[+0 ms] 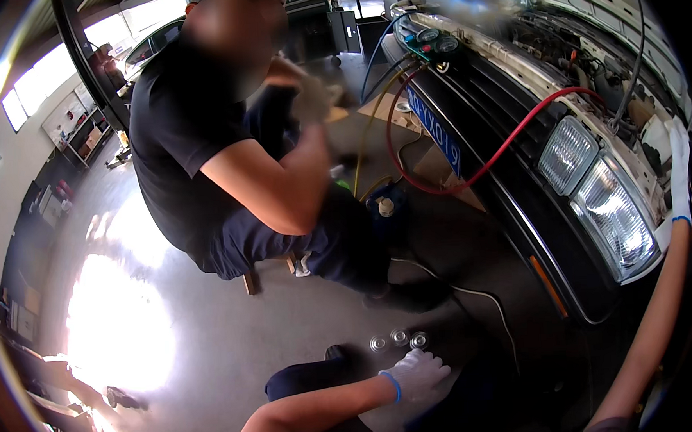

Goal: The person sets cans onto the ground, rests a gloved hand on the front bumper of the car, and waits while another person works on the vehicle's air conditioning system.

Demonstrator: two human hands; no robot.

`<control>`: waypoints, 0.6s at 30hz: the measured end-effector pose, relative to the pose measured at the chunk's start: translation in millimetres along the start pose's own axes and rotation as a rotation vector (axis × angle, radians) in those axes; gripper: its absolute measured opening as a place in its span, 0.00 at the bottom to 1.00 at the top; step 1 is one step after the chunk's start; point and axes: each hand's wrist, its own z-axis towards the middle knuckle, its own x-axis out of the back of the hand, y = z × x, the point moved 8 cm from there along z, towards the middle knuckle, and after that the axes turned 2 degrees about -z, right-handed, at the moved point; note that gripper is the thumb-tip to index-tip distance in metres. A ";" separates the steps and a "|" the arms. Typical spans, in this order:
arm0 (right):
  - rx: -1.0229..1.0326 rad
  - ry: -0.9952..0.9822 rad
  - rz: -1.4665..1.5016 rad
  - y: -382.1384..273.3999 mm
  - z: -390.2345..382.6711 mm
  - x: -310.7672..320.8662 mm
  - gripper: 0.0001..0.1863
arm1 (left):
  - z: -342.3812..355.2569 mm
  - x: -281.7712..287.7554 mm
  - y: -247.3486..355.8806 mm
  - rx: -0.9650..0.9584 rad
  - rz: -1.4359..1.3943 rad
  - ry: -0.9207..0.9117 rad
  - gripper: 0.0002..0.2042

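Observation:
My left hand, in a white knit glove with a blue cuff, lies over my bent knee, fingers stretched and holding nothing. Just beyond it on the floor stand small metal cans, a left one, a middle one and a right one. At the far right, my gloved right hand lies along the car's fender edge beside the headlight; its fingers look straight, with nothing visible in them. A red hose runs from a gauge manifold into the engine bay.
A person in dark clothes sits low on a wooden stool at the left of the car. Blue and yellow hoses hang near the bumper. A blue device and a pale cable are on the floor.

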 end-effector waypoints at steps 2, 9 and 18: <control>0.020 0.003 0.043 14.5 -7.6 -16.1 0.24 | -5.1 2.2 0.5 0.000 0.001 0.020 0.21; -0.269 -0.604 -0.049 76.5 -57.1 -49.1 0.22 | -5.2 -0.6 -1.3 -0.008 0.024 -0.003 0.25; -0.284 -0.777 -0.148 56.8 -55.1 -44.0 0.22 | 0.2 -6.3 -3.0 -0.021 0.011 -0.037 0.27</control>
